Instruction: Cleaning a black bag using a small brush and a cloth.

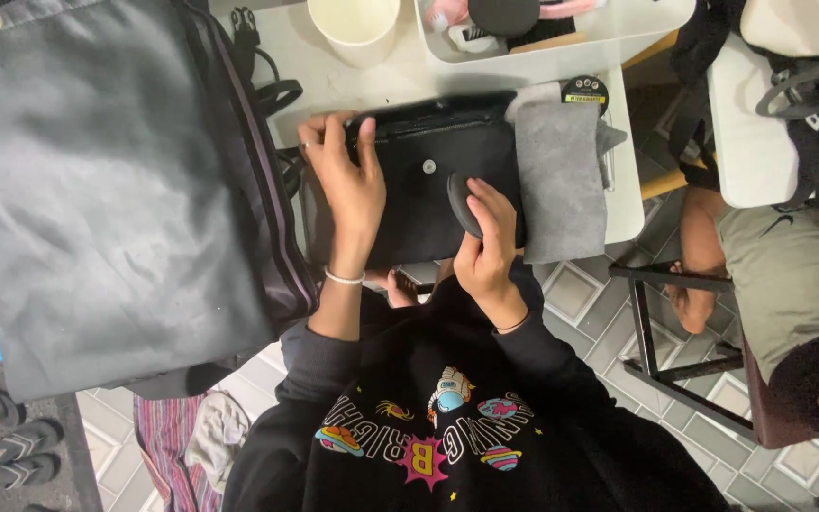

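the black pouch [409, 194] lies flat on the bench [400, 81] straight ahead of me, long side running left to right. my left hand [348, 180] grips its upper left corner; my right hand [485, 246], nearer me, holds a round black compact [462, 204] against its front, beside the grey cloth [561, 180].
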